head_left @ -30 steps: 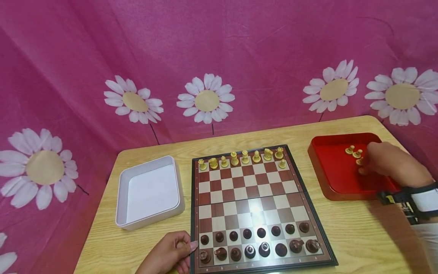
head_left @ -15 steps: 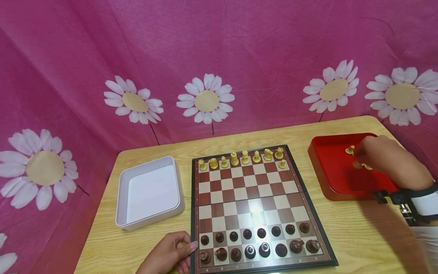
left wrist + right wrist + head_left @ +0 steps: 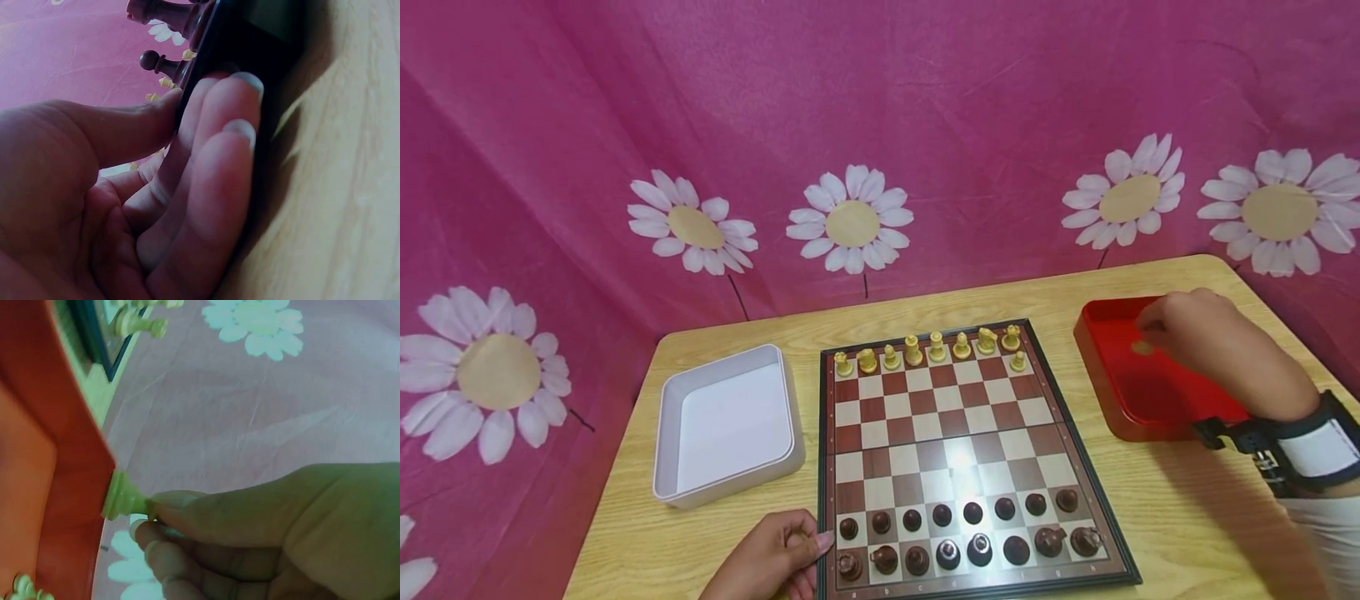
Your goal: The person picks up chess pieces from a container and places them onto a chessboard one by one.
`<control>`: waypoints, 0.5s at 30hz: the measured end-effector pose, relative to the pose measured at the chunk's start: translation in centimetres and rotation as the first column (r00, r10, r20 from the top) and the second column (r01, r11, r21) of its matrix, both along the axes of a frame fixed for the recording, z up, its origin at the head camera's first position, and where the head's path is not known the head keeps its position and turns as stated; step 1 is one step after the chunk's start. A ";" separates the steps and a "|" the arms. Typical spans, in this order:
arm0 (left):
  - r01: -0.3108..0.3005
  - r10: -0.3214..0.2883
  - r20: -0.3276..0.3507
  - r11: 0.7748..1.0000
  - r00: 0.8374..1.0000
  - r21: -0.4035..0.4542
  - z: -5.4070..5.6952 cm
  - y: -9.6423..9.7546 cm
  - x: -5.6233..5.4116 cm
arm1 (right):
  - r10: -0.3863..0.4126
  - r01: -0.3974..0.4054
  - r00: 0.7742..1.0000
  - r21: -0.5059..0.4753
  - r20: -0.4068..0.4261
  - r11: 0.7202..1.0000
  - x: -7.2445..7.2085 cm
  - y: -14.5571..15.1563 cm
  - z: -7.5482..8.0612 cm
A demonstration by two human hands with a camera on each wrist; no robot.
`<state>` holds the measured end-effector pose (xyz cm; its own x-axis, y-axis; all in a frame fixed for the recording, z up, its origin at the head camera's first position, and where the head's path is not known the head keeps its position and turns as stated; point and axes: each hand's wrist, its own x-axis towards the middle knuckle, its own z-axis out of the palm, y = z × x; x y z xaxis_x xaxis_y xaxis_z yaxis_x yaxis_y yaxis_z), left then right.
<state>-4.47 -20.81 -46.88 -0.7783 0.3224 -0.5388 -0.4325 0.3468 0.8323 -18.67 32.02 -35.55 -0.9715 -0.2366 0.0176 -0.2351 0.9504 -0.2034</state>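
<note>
My right hand is over the red tray, pinching a cream pawn by its head between thumb and fingers. The pawn's base points away from the hand, near the tray's wall in the right wrist view. At the near left edge of the chessboard, my left hand grips the frame, thumb at the upper edge and fingertips underneath. Two rows of dark pieces stand on the board's near side. Along the far side runs a row of cream pieces, with one cream pawn in front at the right.
A white tray with nothing in it stands left of the board. Cream pieces lie in the red tray, mostly hidden by the right hand in the head view. Behind the wooden table hangs a pink cloth with daisies.
My right hand has picked up a cream pawn from the red tray and carried it left and upward, toward the tray's far-left side. The left hand stays at the board's edge.
</note>
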 end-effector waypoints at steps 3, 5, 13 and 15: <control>0.004 -0.004 -0.004 1.000 1.000 0.004 0.0 0.0 0.1 | 0.036 -0.036 0.999 0.012 -0.022 0.999 -0.1 -1.0 0.1; 0.005 -0.005 -0.009 1.000 1.000 0.001 0.0 0.0 0.1 | 0.059 -0.059 0.998 0.021 -0.036 0.998 -0.2 -1.6 0.2; 0.010 -0.010 -0.021 1.000 1.000 -0.016 0.0 0.0 0.1 | 0.145 -0.147 0.982 -0.005 -0.119 0.989 -0.6 -4.4 0.1; 0.014 -0.015 -0.026 1.000 1.000 -0.016 0.0 0.0 0.0 | 0.143 -0.148 0.981 -0.034 -0.132 0.988 -0.6 -5.0 0.2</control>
<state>-4.44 -20.85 -46.89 -0.7875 0.3255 -0.5233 -0.4055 0.3658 0.8377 -19.25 26.98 -35.36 -0.9156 -0.3716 0.1539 -0.3973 0.8951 -0.2024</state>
